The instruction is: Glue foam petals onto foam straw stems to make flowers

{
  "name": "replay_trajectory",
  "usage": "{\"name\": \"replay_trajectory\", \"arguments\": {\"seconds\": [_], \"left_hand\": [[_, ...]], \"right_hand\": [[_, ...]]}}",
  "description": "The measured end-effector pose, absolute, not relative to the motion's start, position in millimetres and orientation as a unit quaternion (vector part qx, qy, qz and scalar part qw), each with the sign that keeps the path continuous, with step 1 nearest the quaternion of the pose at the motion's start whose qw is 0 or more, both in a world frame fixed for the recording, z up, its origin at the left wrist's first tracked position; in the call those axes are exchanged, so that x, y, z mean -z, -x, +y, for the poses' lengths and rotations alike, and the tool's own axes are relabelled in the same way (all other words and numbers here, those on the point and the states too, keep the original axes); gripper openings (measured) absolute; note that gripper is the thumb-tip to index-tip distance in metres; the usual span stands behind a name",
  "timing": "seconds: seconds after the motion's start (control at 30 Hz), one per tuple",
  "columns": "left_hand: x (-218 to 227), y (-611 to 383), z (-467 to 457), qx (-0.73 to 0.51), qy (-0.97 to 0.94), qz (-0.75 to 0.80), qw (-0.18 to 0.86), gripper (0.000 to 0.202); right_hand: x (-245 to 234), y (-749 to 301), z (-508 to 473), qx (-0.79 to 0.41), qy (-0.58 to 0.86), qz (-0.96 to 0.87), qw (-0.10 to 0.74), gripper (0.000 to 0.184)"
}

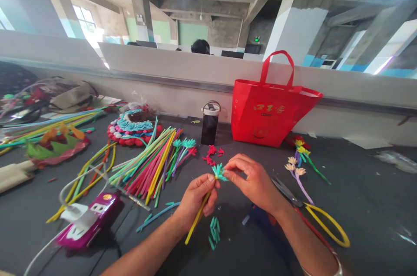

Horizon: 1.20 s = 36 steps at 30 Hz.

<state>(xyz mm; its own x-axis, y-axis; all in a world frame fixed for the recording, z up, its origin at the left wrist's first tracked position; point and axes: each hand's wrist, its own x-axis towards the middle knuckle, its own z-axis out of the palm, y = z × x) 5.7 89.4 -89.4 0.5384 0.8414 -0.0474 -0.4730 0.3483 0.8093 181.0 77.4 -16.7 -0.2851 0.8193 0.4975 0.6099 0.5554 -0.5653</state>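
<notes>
My left hand [201,195] is closed around a yellow pipe-cleaner stem [197,218], just under its head. Spiky teal petals form the flower [219,172] at the top of that stem. From the right, my right hand [249,176] pinches at the petals with thumb and forefinger; whether a loose piece sits between the fingertips is hidden. Short teal pipe-cleaner pieces [214,232] lie on the dark table below my hands. Beyond the flower are small red pieces [211,154]. Scissors [288,192] with yellow handles rest partly behind my right forearm.
A bundle of coloured pipe cleaners [156,163] lies left, near a purple power strip [93,219] with cables. A bottle [210,124] and a red bag [273,111] stand at the back. Finished flowers [297,167] lie right. A person's head [200,46] shows beyond the partition.
</notes>
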Motion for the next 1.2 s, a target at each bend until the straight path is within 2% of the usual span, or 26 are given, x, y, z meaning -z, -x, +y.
{"name": "replay_trajectory", "arguments": {"seconds": [0.17, 0.23, 0.3, 0.33, 0.37, 0.43, 0.53, 0.63, 0.73, 0.9, 1.03, 1.07, 1.2], "left_hand": [[88, -5, 92, -0.449, -0.393, 0.246, 0.764, 0.029], [88, -4, 94, -0.474, -0.390, 0.255, 0.747, 0.029], [89, -3, 97, -0.504, -0.379, 0.267, 0.729, 0.029], [90, -2, 99, -0.516, -0.371, 0.272, 0.722, 0.029], [91, -2, 100, -0.524, -0.365, 0.275, 0.719, 0.029], [92, -1, 102, -0.531, -0.356, 0.279, 0.716, 0.030], [93, -1, 103, -0.534, -0.358, 0.280, 0.713, 0.031], [91, 0, 102, -0.543, -0.366, 0.274, 0.704, 0.030], [89, 1, 103, -0.545, -0.369, 0.268, 0.703, 0.030], [91, 1, 104, -0.537, -0.367, 0.268, 0.710, 0.030], [91, -1, 104, -0.527, -0.372, 0.263, 0.718, 0.029], [91, -1, 105, -0.526, -0.374, 0.264, 0.717, 0.028], [88, 0, 105, -0.527, -0.371, 0.275, 0.713, 0.026]], "right_hand": [[8, -205, 79, -0.048, 0.516, -0.726, 0.452, 0.017], [11, -218, 85, -0.024, 0.563, -0.699, 0.440, 0.023], [23, -228, 98, -0.039, 0.621, -0.691, 0.368, 0.031], [31, -232, 106, -0.071, 0.643, -0.706, 0.288, 0.035], [40, -234, 115, -0.092, 0.647, -0.715, 0.248, 0.037], [59, -235, 133, -0.114, 0.652, -0.725, 0.188, 0.034], [83, -227, 147, -0.112, 0.666, -0.729, 0.110, 0.019], [99, -206, 131, -0.098, 0.668, -0.735, 0.068, 0.027], [106, -181, 93, -0.099, 0.644, -0.757, 0.051, 0.011], [93, -187, 68, -0.139, 0.587, -0.797, 0.042, 0.011], [74, -240, 119, -0.103, 0.662, -0.740, 0.058, 0.019], [72, -253, 132, -0.095, 0.682, -0.723, 0.056, 0.026], [81, -274, 161, -0.095, 0.715, -0.691, 0.040, 0.032]]}}
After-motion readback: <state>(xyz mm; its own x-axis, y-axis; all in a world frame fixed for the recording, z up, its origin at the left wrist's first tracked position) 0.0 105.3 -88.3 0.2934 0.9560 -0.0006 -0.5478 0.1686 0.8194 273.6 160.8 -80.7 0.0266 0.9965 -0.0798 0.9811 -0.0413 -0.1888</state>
